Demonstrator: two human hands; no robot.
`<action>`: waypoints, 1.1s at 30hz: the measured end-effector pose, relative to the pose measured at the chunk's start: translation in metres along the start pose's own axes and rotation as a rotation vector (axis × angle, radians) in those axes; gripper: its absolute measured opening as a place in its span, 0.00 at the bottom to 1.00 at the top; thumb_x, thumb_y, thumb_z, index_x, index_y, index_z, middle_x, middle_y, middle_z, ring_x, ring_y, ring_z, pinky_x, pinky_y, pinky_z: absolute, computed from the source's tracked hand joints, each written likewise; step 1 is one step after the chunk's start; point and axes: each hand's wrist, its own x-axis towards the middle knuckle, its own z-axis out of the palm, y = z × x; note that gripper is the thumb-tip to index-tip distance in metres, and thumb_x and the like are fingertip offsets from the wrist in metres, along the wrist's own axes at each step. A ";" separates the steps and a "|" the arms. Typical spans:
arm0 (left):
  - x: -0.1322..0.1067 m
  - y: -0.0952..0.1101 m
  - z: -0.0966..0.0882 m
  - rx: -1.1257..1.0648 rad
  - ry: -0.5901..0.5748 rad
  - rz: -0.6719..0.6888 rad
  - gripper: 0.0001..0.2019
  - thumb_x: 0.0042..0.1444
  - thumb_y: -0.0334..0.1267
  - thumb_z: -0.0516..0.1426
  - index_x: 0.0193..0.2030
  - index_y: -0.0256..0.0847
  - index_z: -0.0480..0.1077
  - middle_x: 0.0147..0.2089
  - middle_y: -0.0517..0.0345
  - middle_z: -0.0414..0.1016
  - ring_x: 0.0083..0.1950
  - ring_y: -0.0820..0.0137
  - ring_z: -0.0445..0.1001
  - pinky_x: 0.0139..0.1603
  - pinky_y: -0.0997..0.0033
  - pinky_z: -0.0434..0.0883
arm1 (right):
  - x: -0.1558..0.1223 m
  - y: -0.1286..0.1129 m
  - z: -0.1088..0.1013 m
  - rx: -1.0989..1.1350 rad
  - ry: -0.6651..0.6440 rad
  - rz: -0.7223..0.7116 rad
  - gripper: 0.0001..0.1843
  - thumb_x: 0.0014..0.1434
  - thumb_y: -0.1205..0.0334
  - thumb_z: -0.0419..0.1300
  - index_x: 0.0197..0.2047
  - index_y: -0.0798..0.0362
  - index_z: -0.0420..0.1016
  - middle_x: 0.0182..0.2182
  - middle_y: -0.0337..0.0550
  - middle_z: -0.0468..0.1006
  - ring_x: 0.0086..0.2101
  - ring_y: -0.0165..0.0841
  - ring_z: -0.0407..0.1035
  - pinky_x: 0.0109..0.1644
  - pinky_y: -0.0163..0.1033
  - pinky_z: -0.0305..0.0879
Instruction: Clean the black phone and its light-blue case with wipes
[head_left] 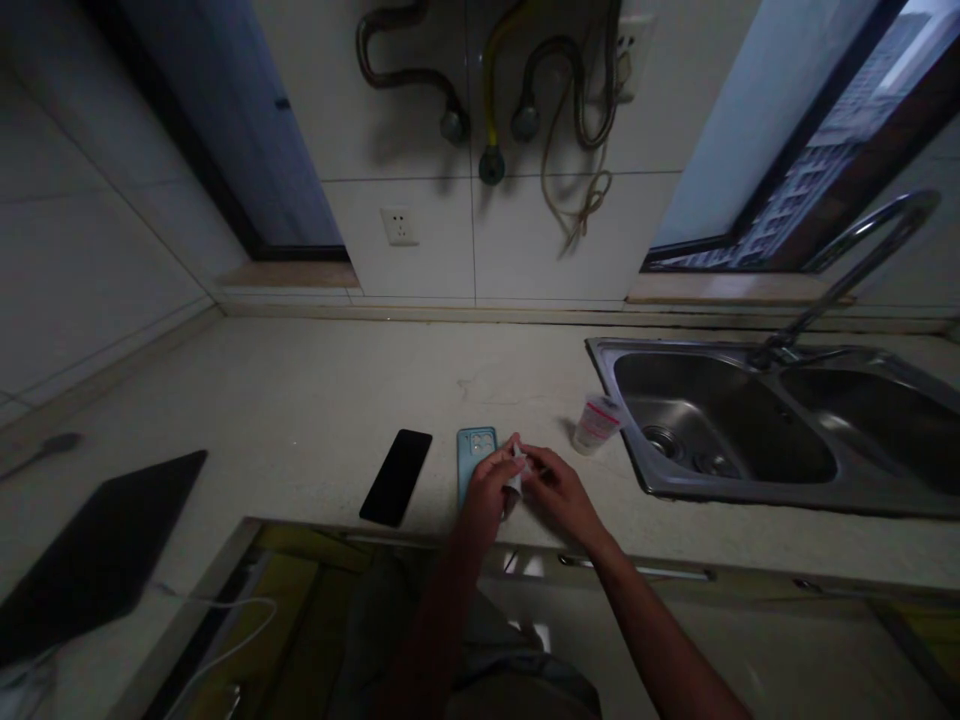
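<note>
Close together at the counter's front edge, my left hand [489,488] and my right hand [559,492] both have their fingers closed on a small white piece [515,483], thin like paper or tissue. Its exact kind is too blurred to tell. A light blue phone [469,452] lies camera side up, partly hidden under my left hand. To its left rests a black phone [397,478], dark face up and apart from my hands. Beyond my right hand, a clear plastic cup [597,427] with a red band stands beside the sink.
A double steel sink [637,470] with a tall faucet [832,280] occupies the right side. On the left are a dark flat panel [105,545], a spoon-like utensil [56,445] and a white cable [225,603]. Hoses [491,90] hang on the tiled wall behind the counter [337,380].
</note>
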 end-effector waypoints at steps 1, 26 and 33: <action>-0.001 0.000 -0.002 0.043 -0.010 0.014 0.05 0.44 0.34 0.67 0.30 0.40 0.78 0.58 0.52 0.76 0.49 0.63 0.78 0.47 0.72 0.72 | 0.002 0.000 0.001 0.011 -0.033 0.009 0.15 0.52 0.53 0.68 0.42 0.50 0.82 0.34 0.41 0.80 0.34 0.35 0.71 0.40 0.39 0.67; 0.033 0.034 -0.046 0.860 0.375 0.418 0.11 0.40 0.26 0.61 0.32 0.43 0.72 0.25 0.57 0.69 0.40 0.59 0.74 0.47 0.65 0.67 | -0.001 -0.004 -0.002 0.541 0.141 0.365 0.20 0.43 0.50 0.75 0.28 0.52 0.73 0.24 0.33 0.74 0.25 0.29 0.67 0.30 0.33 0.63; 0.040 0.026 -0.041 0.142 0.107 0.146 0.07 0.40 0.37 0.59 0.28 0.39 0.71 0.23 0.60 0.72 0.24 0.70 0.69 0.28 0.72 0.66 | -0.001 -0.012 -0.007 0.555 0.233 0.285 0.18 0.45 0.50 0.74 0.30 0.51 0.72 0.25 0.32 0.74 0.26 0.29 0.66 0.32 0.33 0.63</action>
